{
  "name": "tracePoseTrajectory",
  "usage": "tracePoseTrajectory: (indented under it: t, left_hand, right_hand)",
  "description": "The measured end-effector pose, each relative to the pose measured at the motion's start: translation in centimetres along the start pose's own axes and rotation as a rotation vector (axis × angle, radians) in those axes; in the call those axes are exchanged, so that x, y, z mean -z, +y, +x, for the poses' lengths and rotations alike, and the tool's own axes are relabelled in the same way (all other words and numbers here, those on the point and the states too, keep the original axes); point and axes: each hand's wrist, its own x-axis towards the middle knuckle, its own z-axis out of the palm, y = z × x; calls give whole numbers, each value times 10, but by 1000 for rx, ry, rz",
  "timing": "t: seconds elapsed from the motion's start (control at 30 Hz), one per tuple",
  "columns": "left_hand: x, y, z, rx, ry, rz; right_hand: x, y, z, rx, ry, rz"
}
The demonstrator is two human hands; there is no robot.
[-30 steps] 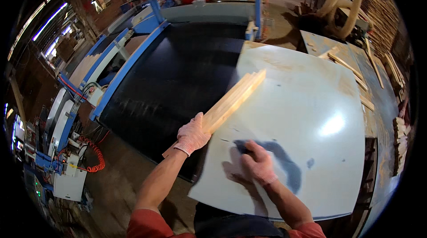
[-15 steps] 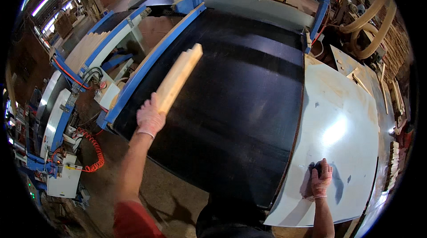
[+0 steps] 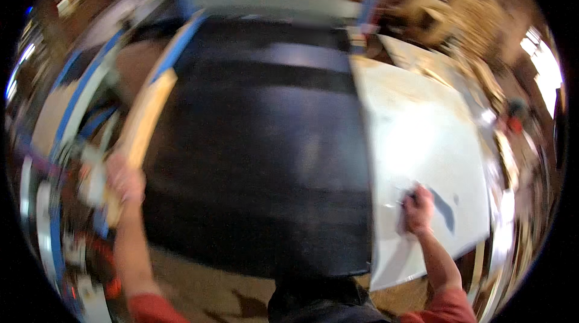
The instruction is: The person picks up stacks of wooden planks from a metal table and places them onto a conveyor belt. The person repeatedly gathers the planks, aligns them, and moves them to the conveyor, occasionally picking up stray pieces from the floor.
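Note:
My left hand (image 3: pixel 125 179), in a pale glove, is closed round pale wooden strips (image 3: pixel 148 117). They slant away from me along the left edge of the black belt (image 3: pixel 259 160), their far end beside the blue rail (image 3: pixel 181 45). Motion blur hides how many strips there are. On the right, my right hand (image 3: pixel 418 209) is low over the pale smooth tabletop (image 3: pixel 398 115), its fingers curled in. Something dark shows at the fingertips, too blurred to name. A dark bluish mark or shadow lies on the tabletop just right of this hand.
A blue frame (image 3: pixel 369 0) spans the far end of the belt. Left of it runs another blue-edged conveyor (image 3: pixel 90 85) carrying pale wood. Loose wood pieces (image 3: pixel 431 76) lie beyond the pale tabletop, near a thick tan hose. A coiled red hose hangs at lower left.
The view has swung to the right and blurred. My left hand has carried the wooden strips from over the belt to its left edge. My right hand stays over the pale tabletop.

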Motion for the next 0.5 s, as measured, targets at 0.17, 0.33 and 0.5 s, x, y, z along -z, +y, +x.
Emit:
tracePoseTrajectory:
  t: [0.17, 0.33, 0.5]
  left_hand:
    - [15, 19, -5, 39, 35, -27]
    - [198, 237, -103, -274, -207, -764]
    - [256, 360, -237, -470, -467, -1533]
  right_hand:
    - [18, -42, 38, -166, -330, 68]
    - [51, 8, -10, -174, -35, 128]
    - [60, 7, -75, -187, -218, 735]
